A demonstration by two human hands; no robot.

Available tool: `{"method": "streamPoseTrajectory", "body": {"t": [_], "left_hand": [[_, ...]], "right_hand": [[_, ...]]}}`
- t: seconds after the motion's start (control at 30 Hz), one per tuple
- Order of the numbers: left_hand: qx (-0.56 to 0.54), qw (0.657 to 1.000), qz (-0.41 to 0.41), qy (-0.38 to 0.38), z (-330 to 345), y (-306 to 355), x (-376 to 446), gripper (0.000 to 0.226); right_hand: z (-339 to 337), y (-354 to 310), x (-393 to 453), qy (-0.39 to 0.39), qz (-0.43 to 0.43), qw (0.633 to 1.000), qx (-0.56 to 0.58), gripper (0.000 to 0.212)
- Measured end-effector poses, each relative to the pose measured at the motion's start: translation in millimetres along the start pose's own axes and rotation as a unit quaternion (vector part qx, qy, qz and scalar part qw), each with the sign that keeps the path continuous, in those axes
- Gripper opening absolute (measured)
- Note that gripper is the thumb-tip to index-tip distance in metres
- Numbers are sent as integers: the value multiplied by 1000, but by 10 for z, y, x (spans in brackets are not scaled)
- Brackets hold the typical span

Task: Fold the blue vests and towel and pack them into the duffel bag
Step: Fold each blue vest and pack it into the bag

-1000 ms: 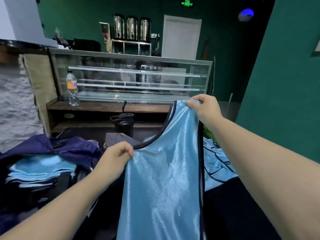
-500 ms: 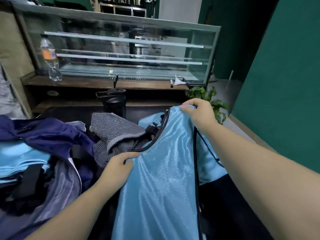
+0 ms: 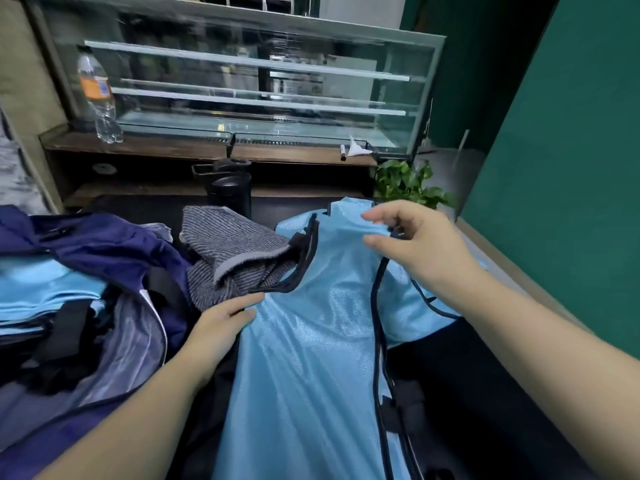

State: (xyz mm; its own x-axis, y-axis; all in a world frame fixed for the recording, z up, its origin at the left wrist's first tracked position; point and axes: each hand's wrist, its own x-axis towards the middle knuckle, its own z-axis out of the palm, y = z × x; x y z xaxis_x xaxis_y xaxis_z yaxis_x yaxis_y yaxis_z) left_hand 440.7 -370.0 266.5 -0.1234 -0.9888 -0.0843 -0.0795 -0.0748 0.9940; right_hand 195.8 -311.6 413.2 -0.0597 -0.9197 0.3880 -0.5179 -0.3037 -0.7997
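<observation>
Pressing flat, left hand point(image 3: 221, 320) rests palm-down on light blue vest point(image 3: 311, 358), fingers extended at dark-trimmed neckline. Right hand point(image 3: 415, 247) hovers over vest's shoulder strap, fingers loosely spread, gripping nothing. Vest lies lengthwise on dark table point(image 3: 485, 393), over another blue vest point(image 3: 426, 306). Grey striped towel point(image 3: 228, 251) sits just left; navy duffel bag point(image 3: 104, 258), open, holds folded vests point(image 3: 45, 292).

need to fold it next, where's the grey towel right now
In the head view the grey towel lies crumpled left of centre, between the navy duffel bag and the blue vest.
</observation>
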Motion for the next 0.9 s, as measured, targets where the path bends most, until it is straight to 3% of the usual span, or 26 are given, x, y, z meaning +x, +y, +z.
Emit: {"method": "streamPoseTrajectory", "body": {"t": [0.37, 0.43, 0.53, 0.57, 0.63, 0.73, 0.9], "left_hand": [[3, 1000, 13, -17, -34, -22, -16, 29], [9, 1000, 18, -19, -44, -37, -20, 30], [21, 999, 30, -20, -52, -63, -18, 31], [23, 999, 35, -18, -50, -73, -20, 31], [28, 998, 47, -15, -46, -87, -22, 30], [19, 998, 64, -6, -41, -115, -12, 31], [6, 998, 64, 2, -47, -140, 18, 30]], "right_hand": [[221, 254, -1089, -256, 27, 965, -47, 34], [263, 349, -1082, -246, 45, 967, -55, 33], [255, 557, -862, -94, 88, 989, -71, 29], [250, 627, -761, -76, 94, 987, -101, 25], [276, 758, -575, -128, 125, 973, -147, 28], [399, 827, -399, -233, 184, 937, -184, 59], [516, 751, -84, -252, 259, 900, -245, 82]]}}
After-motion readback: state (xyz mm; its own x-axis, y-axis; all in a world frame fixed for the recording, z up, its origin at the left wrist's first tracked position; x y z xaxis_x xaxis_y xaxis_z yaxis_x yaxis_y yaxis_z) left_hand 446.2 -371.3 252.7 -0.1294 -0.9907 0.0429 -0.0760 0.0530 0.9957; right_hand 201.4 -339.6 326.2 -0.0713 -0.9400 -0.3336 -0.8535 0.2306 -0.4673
